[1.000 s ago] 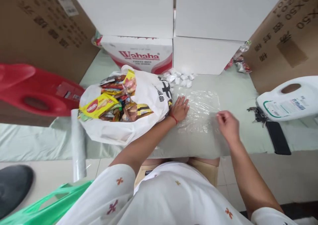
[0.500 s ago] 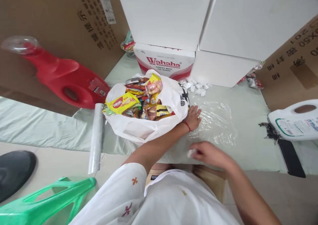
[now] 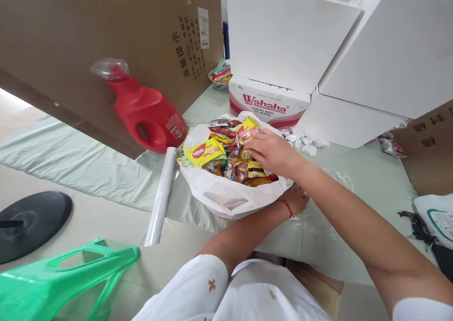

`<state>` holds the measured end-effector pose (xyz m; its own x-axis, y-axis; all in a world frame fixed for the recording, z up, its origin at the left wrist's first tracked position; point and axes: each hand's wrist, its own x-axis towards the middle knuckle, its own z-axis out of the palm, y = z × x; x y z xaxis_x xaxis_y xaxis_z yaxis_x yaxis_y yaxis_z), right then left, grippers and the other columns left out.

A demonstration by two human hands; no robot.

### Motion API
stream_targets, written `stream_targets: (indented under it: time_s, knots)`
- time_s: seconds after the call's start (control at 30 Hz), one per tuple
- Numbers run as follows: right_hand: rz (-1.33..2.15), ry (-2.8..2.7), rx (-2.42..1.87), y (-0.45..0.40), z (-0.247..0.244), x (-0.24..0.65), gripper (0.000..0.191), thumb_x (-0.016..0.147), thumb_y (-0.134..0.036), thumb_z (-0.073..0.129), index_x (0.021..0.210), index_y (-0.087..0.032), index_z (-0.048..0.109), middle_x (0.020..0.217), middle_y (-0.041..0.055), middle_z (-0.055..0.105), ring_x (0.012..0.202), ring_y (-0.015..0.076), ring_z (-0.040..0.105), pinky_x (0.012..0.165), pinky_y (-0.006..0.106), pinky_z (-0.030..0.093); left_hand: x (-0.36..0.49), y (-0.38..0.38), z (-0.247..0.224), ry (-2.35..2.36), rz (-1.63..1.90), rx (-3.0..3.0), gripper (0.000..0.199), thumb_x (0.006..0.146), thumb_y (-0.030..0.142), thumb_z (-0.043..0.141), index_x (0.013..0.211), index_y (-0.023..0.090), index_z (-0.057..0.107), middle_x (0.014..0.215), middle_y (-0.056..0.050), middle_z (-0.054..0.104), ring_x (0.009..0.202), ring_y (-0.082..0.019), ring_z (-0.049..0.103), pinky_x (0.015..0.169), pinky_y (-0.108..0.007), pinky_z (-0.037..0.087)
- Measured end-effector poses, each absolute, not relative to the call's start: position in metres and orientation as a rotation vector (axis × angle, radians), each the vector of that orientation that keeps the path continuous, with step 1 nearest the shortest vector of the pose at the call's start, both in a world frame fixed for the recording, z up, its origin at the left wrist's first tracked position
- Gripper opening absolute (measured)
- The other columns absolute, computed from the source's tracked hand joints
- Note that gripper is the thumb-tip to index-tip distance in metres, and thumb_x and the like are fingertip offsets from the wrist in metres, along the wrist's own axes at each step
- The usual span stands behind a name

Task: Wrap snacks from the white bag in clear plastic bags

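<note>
Several wrapped snacks (image 3: 241, 170) fill the white bag (image 3: 226, 203) on the bench (image 3: 375, 174), before the Wahaha carton (image 3: 267, 105). Your right hand (image 3: 274, 153) reaches over them, fingers bent; whether it grips one, you cannot tell. Your left hand (image 3: 298, 199), partly hidden, rests beside the bag near clear film (image 3: 327, 217); whether open or closed is unclear.

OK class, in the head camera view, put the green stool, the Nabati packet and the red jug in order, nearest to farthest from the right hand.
1. Nabati packet: left of the right hand, in the white bag.
2. Red jug: farther left, beside the bag.
3. Green stool: lower left, farthest from the hand.
</note>
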<state>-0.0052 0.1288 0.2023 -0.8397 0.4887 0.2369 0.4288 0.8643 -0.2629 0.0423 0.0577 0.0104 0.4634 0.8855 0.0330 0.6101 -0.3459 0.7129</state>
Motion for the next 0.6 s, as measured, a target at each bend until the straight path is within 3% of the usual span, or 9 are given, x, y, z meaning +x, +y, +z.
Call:
stream_targets:
  time_s: [0.13,0.23,0.3,0.4,0.5,0.6]
  knots:
    - [0.052,-2.98,-1.008,0.174,0.174,-0.071,0.037,0.091,-0.016,0.058,0.127,-0.007,0.063,0.125,0.0188,0.064,0.122,0.0337,0.052,0.1,0.045,0.044,0.045,0.058,0.01,1.261,0.59,1.999,0.053,0.099,0.034,0.041,0.147,0.014,0.05,0.152,-0.014,0.05,0.146,-0.029,0.039,0.125,-0.045,0.028]
    - [0.037,-3.165,-1.222,0.209,0.165,-0.071,0.033,0.086,-0.022,0.067,0.114,-0.005,0.07,0.116,0.0219,0.067,0.113,0.0366,0.059,0.094,0.044,0.047,0.045,0.058,0.009,1.305,0.607,2.076,0.055,0.098,0.034,0.041,0.147,0.008,0.048,0.157,-0.018,0.042,0.153,-0.031,0.026,0.128,-0.045,0.019]
    - [0.079,-3.174,-1.118,0.223,0.171,-0.056,0.03,0.085,-0.024,0.068,0.109,-0.007,0.072,0.107,0.0185,0.07,0.104,0.0327,0.063,0.089,0.04,0.048,0.044,0.057,0.007,1.295,0.599,2.133,0.059,0.099,0.035,0.04,0.149,0.005,0.045,0.163,-0.019,0.032,0.155,-0.032,0.019,0.129,-0.046,0.016]
    - [0.345,-3.115,-0.709,0.232,0.183,-0.034,0.035,0.085,-0.022,0.066,0.119,-0.015,0.07,0.11,0.009,0.072,0.101,0.0241,0.065,0.09,0.034,0.047,0.044,0.056,0.002,1.302,0.599,2.146,0.063,0.099,0.037,0.041,0.151,0.002,0.04,0.166,-0.022,0.02,0.156,-0.035,0.016,0.128,-0.05,0.015]
    - [0.526,-3.159,-0.375,0.231,0.175,-0.029,0.041,0.083,-0.019,0.065,0.123,-0.024,0.069,0.123,0.0025,0.071,0.115,0.0212,0.061,0.102,0.035,0.042,0.047,0.056,-0.004,1.295,0.626,2.119,0.063,0.098,0.037,0.04,0.152,0.003,0.038,0.167,-0.023,0.018,0.156,-0.035,0.014,0.127,-0.053,0.016]
    - [0.461,-3.277,-0.366,0.228,0.148,-0.045,0.037,0.079,-0.019,0.069,0.115,-0.026,0.073,0.121,0.0023,0.072,0.118,0.0218,0.061,0.106,0.037,0.038,0.05,0.058,-0.007,1.287,0.637,2.083,0.062,0.098,0.036,0.04,0.151,0.005,0.04,0.166,-0.021,0.021,0.156,-0.035,0.013,0.128,-0.054,0.015]
